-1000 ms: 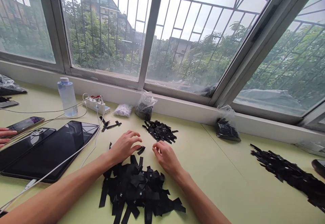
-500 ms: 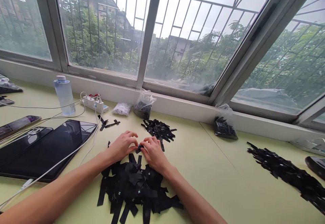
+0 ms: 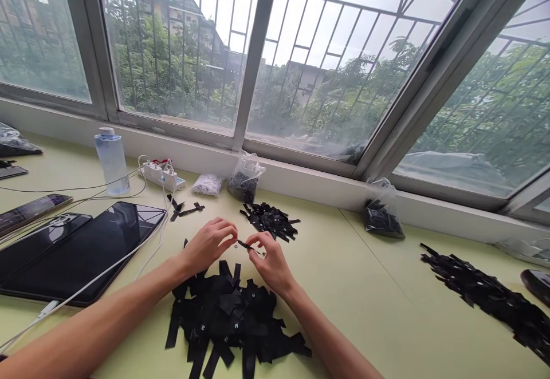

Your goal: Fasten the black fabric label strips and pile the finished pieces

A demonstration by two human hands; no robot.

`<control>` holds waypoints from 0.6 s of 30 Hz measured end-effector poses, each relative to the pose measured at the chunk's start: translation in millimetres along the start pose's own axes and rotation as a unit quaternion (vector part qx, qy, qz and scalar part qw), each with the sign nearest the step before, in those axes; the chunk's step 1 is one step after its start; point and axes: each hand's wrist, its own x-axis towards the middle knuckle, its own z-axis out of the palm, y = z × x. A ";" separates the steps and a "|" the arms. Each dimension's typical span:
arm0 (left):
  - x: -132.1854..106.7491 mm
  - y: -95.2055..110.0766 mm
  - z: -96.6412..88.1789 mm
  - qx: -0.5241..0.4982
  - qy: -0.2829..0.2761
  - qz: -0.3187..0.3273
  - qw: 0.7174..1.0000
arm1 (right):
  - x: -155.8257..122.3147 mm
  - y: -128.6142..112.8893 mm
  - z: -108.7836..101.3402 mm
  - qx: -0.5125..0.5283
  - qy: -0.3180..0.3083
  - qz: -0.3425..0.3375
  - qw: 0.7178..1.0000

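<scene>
Between my two hands stretches a small black fabric label (image 3: 244, 244), seen nearly edge-on. The fingertips of my left hand (image 3: 210, 243) are pinched together at its left end. My right hand (image 3: 270, 259) grips its right end between thumb and fingers. Just under the label, a tiny pale bit (image 3: 236, 246) lies on the table. Close below my hands spreads a large loose pile of black fabric labels (image 3: 232, 316), some showing a white letter M. A smaller pile of the same labels (image 3: 270, 218) lies just beyond my right hand.
Left are a tablet (image 3: 107, 247), phones (image 3: 34, 213), white cables, a water bottle (image 3: 110, 161) and a power strip (image 3: 163, 176). Along the window stand a bag of white pieces (image 3: 207, 185) and bags of black pieces (image 3: 244, 183). A long row of labels (image 3: 485, 296) lies right.
My hands have drawn slightly apart, and the label now shows as a thin strip between them. My right hand has shifted a little right and turned. The piles look unchanged.
</scene>
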 end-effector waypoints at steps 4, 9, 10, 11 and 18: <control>0.2 3.3 0.1 -0.009 0.008 0.043 0.999 | -0.5 -4.9 -5.4 0.200 -0.074 0.081 0.974; 0.6 8.0 -2.0 -0.016 0.020 0.073 0.997 | 0.0 -1.1 -7.3 0.359 -0.118 0.174 0.909; 0.7 8.6 -2.8 -0.016 0.020 0.077 0.997 | 0.2 -0.2 -7.5 0.373 -0.116 0.179 0.903; 0.8 9.1 -3.6 -0.015 0.020 0.080 0.996 | 0.4 0.4 -7.6 0.378 -0.112 0.179 0.902; 0.2 11.4 -6.6 -0.008 0.002 0.091 0.996 | 0.8 2.5 -6.2 0.352 -0.064 0.151 0.922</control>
